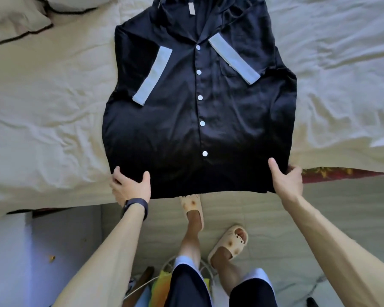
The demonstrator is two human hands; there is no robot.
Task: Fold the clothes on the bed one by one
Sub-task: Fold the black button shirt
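The black button-up shirt (175,120) lies face up on the bed's cream sheet (42,107), both sleeves folded inward so the pale blue cuffs (152,75) rest on its front. Its hem overhangs the mattress edge. There the left hand (130,187) grips one corner and the right hand (286,180) the other, thumbs on top. Rumpled sheet spreads on either side; a pillow (13,21) sits far left. Below are pale floor tiles (264,209) and beige slippers (228,242).
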